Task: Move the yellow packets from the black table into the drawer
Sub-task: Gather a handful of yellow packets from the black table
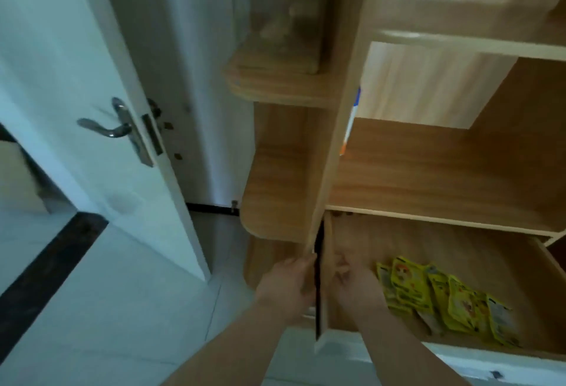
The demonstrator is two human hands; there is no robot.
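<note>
Several yellow packets (444,300) lie overlapping on the floor of the pulled-out wooden drawer (428,241), towards its right half. My left hand (288,287) is outside the drawer's left wall (326,293), its fingers curled against the dark gap beside the cabinet's upright panel. Whether it grips the edge is unclear. My right hand (355,287) is inside the drawer next to that same wall, left of the packets and not touching them. Its fingers are loosely bent and apart with no packet in them. The black table is out of view.
Open wooden shelves (428,171) rise above the drawer, with rounded corner shelves (275,177) to their left. A white door (92,110) with a metal handle (104,128) stands ajar on the left over pale floor tiles (122,309) with a dark strip.
</note>
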